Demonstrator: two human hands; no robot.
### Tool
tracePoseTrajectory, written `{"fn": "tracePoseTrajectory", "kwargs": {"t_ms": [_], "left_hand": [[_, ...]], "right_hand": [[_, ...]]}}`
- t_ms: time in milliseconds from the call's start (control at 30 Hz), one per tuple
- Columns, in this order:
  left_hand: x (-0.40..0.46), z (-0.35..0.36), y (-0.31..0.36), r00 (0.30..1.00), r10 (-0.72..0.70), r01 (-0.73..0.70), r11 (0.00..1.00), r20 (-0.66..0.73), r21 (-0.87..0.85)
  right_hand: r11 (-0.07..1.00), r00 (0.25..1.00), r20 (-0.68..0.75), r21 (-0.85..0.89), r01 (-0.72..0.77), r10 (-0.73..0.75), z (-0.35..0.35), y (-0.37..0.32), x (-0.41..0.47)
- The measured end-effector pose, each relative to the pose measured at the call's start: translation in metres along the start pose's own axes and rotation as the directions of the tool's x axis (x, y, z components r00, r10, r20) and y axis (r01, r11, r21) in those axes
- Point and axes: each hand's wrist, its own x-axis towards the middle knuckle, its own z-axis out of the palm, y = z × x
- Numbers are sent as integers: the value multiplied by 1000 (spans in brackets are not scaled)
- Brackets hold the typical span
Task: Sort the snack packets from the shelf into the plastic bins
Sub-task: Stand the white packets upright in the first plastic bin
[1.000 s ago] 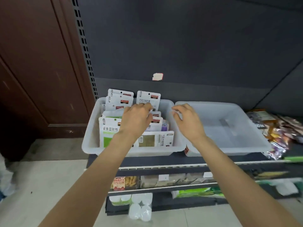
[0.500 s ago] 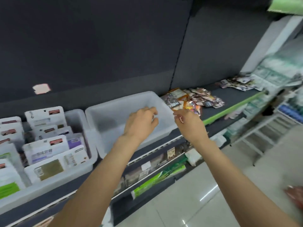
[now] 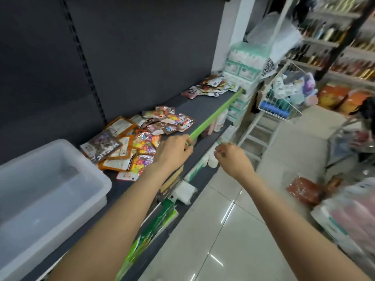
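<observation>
A pile of snack packets (image 3: 140, 142) lies on the shelf (image 3: 203, 110), just beside the see-through bin (image 3: 101, 179). The left hand (image 3: 174, 153) and right hand (image 3: 233, 159) hang loosely curled, holding nothing. The packets look light, crinkly and slippery; I would pinch one by its flat edge.

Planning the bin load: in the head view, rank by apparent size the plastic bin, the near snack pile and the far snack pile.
1. plastic bin, nearest the camera
2. near snack pile
3. far snack pile, though distance shrinks it
</observation>
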Motion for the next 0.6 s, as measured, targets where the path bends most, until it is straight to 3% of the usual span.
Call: {"fn": "tracePoseTrajectory", "kwargs": {"t_ms": [200,600], "left_hand": [[104,50,11,989,98,-63,960,115,-273],[323,94,38,972,140,-122,987,188,-104]], "right_hand": [[995,997,23,68,-69,68,-9,69,84],[988,988,13,38,-153,153,-44,149,272]]}}
